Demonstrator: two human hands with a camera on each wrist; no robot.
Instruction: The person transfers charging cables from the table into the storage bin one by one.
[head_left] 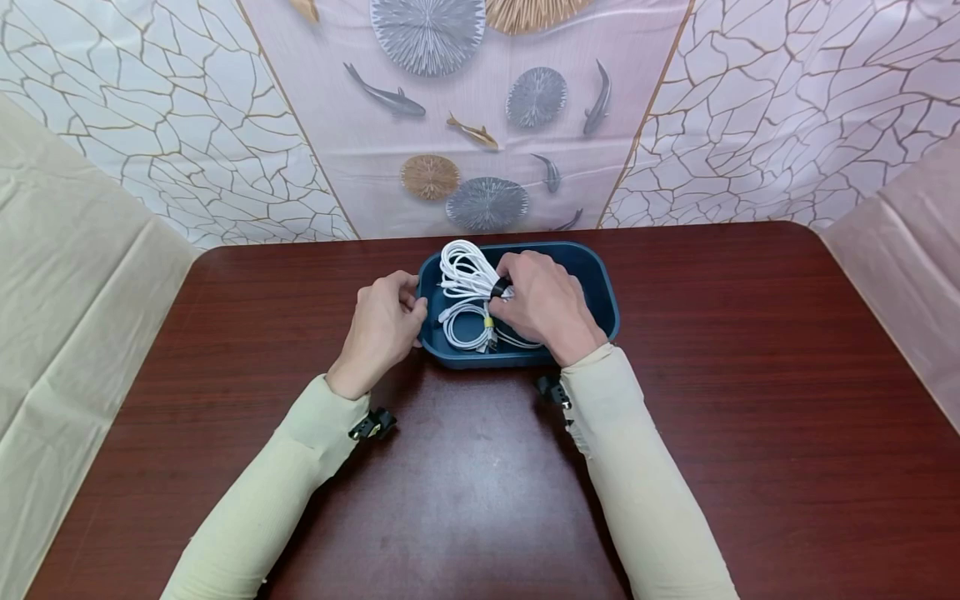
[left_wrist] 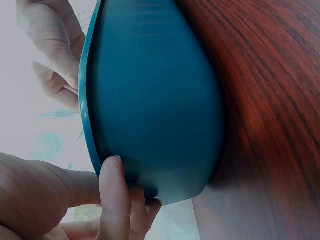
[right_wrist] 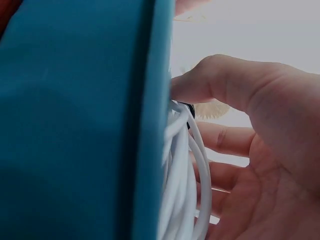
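Observation:
A dark blue storage bin (head_left: 517,361) with rounded corners stands on the table. My left hand (head_left: 381,327) grips its left end, with fingers (left_wrist: 114,195) pressed to the outer wall just below the rim. Inside lies a large looped bundle of white cable (head_left: 467,268), bound by a black strap (head_left: 501,287). My right hand (head_left: 543,302) reaches into the bin and holds this bundle at the strap, thumb and fingers around it in the right wrist view. A smaller coiled white cable (head_left: 467,327) with a yellow tie (head_left: 489,322) lies in front of the bundle.
The bin stands near the back edge of the dark red wooden table (head_left: 750,400). Behind it hangs a patterned cloth (head_left: 487,108) with fish and round shapes. Pale fabric (head_left: 75,275) borders the left side, with more fabric on the right.

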